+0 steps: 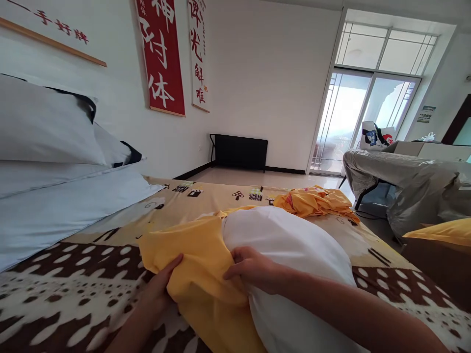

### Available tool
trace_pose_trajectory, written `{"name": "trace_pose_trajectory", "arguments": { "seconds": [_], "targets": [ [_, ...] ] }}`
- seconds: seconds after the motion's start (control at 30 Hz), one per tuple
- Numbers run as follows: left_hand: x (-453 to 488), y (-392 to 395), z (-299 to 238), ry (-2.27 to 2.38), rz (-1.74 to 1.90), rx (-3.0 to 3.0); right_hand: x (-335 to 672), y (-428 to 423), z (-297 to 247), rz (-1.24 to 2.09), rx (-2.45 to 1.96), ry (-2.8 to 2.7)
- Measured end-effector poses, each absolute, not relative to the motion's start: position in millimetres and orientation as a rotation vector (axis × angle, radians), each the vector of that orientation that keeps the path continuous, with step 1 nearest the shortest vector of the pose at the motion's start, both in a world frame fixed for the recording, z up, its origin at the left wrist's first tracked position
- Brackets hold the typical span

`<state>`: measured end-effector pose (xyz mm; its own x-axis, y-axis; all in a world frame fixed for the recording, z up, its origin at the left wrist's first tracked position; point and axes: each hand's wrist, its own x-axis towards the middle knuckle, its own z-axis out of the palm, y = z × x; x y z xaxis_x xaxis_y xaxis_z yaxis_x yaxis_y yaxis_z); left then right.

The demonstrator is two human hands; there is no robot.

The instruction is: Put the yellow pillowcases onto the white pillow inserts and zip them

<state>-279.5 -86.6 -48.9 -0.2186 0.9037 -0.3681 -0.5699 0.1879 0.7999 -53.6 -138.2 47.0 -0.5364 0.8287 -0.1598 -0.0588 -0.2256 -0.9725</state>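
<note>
A plump white pillow (294, 240) lies in front of me, its left end inside a yellow pillowcase (206, 269). My left hand (164, 282) grips the pillowcase at its left side, thumb on top and the other fingers mostly hidden under the cloth. Close to the case's opening, my right hand (250, 269) pinches the yellow fabric, its wrist and forearm resting across the white pillow. Both lie on a patterned blanket (206, 196) in beige and brown.
White pillows (55, 127) are stacked at the left. A crumpled orange-yellow cloth (312, 201) lies on the blanket's far side. To the right stand a plastic-covered table (397, 166) and a yellow cloth (445, 231) at the edge. A black folded panel (241, 152) leans by the far wall.
</note>
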Motion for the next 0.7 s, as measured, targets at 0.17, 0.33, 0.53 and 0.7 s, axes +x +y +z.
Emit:
{"name": "trace_pose_trajectory", "arguments": {
  "seconds": [0.17,0.33,0.53,0.7],
  "targets": [
    [-265,-113,-53,1.093,1.359,0.375,-94,-103,49,1.725,-1.058,-1.488],
    [-270,-125,-58,1.24,1.415,0.372,-83,-74,53,1.513,-1.251,-1.441],
    [-271,-130,-57,1.185,1.446,0.295,-23,-96,66,1.363,-1.294,-1.756],
    [-265,-138,-62,1.302,1.373,0.38,-1,-90,100,0.755,-1.372,-2.11]
  ]
}}
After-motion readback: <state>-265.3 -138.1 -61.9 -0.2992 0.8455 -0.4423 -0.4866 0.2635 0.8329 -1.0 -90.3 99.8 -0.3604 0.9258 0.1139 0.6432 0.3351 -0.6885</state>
